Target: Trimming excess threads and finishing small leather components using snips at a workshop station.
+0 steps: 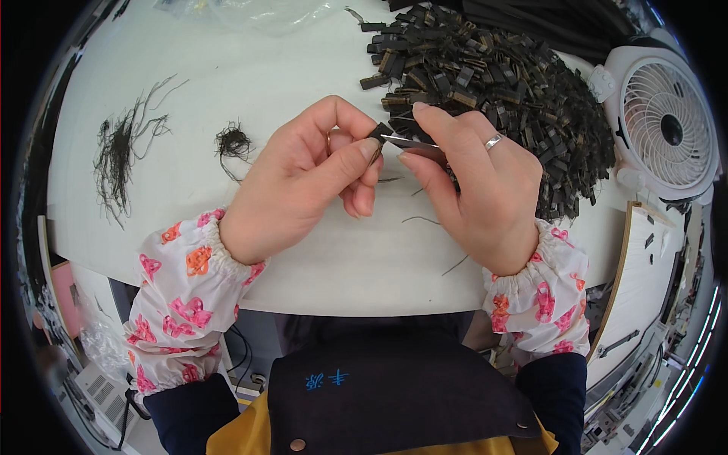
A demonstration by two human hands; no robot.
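Observation:
Between the thumb and index finger of my left hand [292, 182] is pinched a small black fabric tab [382, 131]. My right hand [489, 178], a silver ring on one finger, grips thread snips [414, 145]. Their pointed metal blades reach left, with the tip right at the tab's edge; the handle is hidden in my palm. A big heap of similar black tabs [508, 98] with loose threads lies just beyond my right hand. A few cut black threads [422, 220] are scattered on the white table [341, 280] below my hands.
On the left lie a large tangle of black thread [117, 155] and a smaller one [233, 141]. A white fan [671, 125] stands at the right beside the heap. Clear plastic [258, 14] and black cloth [546, 23] lie along the far side.

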